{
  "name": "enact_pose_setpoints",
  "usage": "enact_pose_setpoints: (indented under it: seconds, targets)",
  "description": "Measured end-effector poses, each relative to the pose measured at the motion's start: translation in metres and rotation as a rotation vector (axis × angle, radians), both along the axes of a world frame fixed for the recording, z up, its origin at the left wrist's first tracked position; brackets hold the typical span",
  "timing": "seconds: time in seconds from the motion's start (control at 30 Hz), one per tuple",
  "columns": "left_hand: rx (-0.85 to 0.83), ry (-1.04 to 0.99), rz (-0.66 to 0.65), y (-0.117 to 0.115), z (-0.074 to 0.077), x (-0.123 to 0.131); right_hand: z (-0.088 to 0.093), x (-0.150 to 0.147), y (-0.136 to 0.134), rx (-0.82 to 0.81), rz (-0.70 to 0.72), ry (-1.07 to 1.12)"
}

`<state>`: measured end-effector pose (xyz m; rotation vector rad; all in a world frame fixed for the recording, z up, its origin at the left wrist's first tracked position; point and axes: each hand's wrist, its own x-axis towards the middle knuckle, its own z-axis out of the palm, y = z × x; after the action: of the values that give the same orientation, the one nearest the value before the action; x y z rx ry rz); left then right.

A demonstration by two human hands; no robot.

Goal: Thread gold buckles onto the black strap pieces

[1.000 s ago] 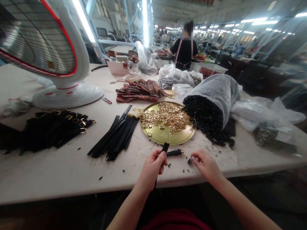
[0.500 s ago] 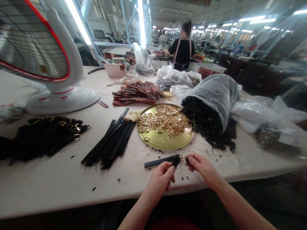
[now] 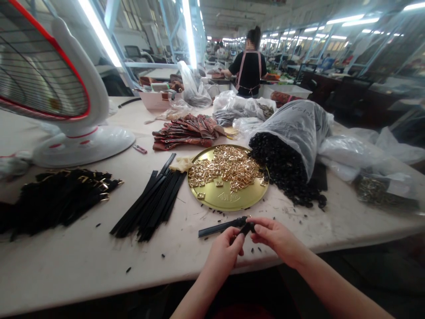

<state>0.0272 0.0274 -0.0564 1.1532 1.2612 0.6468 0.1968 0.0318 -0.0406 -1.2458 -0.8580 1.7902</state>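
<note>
At the near edge of the pale worktop (image 3: 83,261), the person's two hands meet in front of the round gold tray. The left hand (image 3: 229,246) pinches a short black strap (image 3: 245,229) between thumb and fingers, its end pointing toward the other hand. The right hand (image 3: 274,235) has thumb and fingertips closed on a small black piece (image 3: 253,227) at that end of the strap; the fingers hide much of it, so whether it is around the strap or only against it cannot be told.

Just beyond the hands lies a finished-looking black band (image 3: 217,227), flat on the worktop, its right end partly behind the fingers. Farther back, the gold tray (image 3: 229,203) carries a heap of gold buckles (image 3: 235,168). To its right, a translucent bag (image 3: 300,126) lies on its side, spilling black loops (image 3: 279,157) from its mouth. To the tray's left is a fan of loose black strips (image 3: 161,204), with a cream cloth (image 3: 181,164) at their far end. A pile of buckled straps (image 3: 59,199) lies farther left, in front of a white fan (image 3: 83,146).
</note>
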Motion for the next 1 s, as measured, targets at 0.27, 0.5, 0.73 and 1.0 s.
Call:
enact_pose_setpoints:
  seconds: [0.27,0.5,0.73,1.0]
  targets:
    - [0.044,0.008,-0.072,-0.011,0.0,-0.004,0.004,-0.01,-0.01,0.096,-0.05,-0.037]
    - [0.254,0.109,-0.119,-0.02,0.008,-0.011,0.004,-0.009,-0.017,0.176,-0.014,-0.167]
    - [0.254,0.108,-0.075,-0.02,0.016,-0.005,-0.003,-0.019,-0.019,0.106,-0.101,-0.049]
    - [0.23,0.076,0.054,-0.016,0.013,-0.001,-0.02,-0.043,-0.02,0.071,-0.256,0.12]
